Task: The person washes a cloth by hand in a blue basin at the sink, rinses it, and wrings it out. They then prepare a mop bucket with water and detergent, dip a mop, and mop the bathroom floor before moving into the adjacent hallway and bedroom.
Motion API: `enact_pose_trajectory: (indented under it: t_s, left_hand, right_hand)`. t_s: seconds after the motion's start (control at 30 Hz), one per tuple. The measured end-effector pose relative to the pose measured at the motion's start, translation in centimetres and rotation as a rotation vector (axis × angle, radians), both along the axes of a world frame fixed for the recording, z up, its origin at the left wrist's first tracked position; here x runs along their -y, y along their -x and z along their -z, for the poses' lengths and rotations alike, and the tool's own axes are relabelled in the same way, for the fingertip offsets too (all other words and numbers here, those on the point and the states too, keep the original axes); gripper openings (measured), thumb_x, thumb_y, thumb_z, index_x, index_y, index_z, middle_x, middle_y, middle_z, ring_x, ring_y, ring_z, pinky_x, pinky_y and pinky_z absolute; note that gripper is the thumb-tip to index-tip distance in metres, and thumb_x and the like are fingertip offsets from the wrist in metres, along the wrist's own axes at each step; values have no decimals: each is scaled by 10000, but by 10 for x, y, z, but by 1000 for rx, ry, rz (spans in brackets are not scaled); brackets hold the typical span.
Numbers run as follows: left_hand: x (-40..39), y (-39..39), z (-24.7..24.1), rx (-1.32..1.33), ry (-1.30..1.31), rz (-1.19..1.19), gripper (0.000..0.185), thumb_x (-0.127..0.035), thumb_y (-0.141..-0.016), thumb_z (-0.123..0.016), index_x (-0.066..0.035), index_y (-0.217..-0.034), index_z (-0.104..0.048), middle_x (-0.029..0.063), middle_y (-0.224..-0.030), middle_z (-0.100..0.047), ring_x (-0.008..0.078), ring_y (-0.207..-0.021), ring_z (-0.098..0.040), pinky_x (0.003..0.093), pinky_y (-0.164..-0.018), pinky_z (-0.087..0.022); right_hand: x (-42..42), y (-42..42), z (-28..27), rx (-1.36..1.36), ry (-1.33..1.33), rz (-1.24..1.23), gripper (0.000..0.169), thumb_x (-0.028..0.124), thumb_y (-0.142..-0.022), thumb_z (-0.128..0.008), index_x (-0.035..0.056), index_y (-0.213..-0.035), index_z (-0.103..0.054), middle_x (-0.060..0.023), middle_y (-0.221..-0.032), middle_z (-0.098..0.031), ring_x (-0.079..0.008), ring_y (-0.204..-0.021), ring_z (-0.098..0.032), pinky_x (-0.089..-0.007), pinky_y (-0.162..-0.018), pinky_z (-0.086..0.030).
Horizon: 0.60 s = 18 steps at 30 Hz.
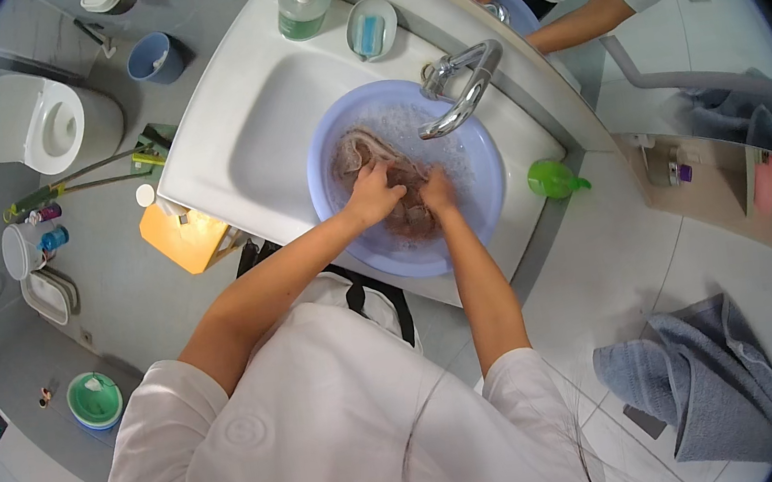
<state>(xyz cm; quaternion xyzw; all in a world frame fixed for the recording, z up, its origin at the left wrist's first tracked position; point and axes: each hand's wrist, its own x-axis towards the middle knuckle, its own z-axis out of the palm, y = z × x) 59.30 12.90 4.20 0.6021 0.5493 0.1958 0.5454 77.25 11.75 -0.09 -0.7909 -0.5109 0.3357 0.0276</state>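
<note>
A wet brown cloth (pixel 415 221) lies bunched in soapy water inside a round lavender plastic basin (pixel 333 218). My left hand (pixel 375 192) grips the cloth's left side, its fingertips partly hidden in the folds. On the opposite side, my right hand (pixel 439 192) has its fingers curled into the same cloth, close to the left hand. Foam covers much of the water around them. The basin rests on a white ceramic washbasin (pixel 265 136), over part of its bowl. A curved chrome faucet (pixel 465 90) reaches over the basin's upper right rim.
On the washbasin's back ledge stand a pump bottle (pixel 304 9) and a soap dish (pixel 371 29) with blue soap. A green bottle (pixel 555 178) is near the right edge. A mirror (pixel 667 55) borders the ledge. A grey towel (pixel 699 376) hangs at right; a yellow stool (pixel 187 240) stands left.
</note>
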Motion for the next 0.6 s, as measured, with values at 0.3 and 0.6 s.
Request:
enact_pose_trajectory:
  t_s: [0.3, 0.6]
  left_hand:
    - [-23, -6, -34, 297, 809, -353, 985, -485, -765, -603, -178, -1435, 50, 207, -1428, -208, 349, -1300, -257, 527, -988, -298]
    - [-13, -8, -9, 681, 1146, -262, 596, -486, -817, -537, -146, -1292, -416, 119, -1256, -461, 267, -1078, -504, 385, -818, -481]
  right_hand:
    - [14, 21, -167, -665, -446, -1, 409, 70, -709, -706, 3, -1073, -532, -84, -1039, -572, -151, -968, -540, -277, -834, -429]
    - [33, 18, -223, -1167, -742, 295, 343, -7, -694, -664, 29, -1016, -551, -56, -968, -569, -141, -909, -537, -278, -795, -430]
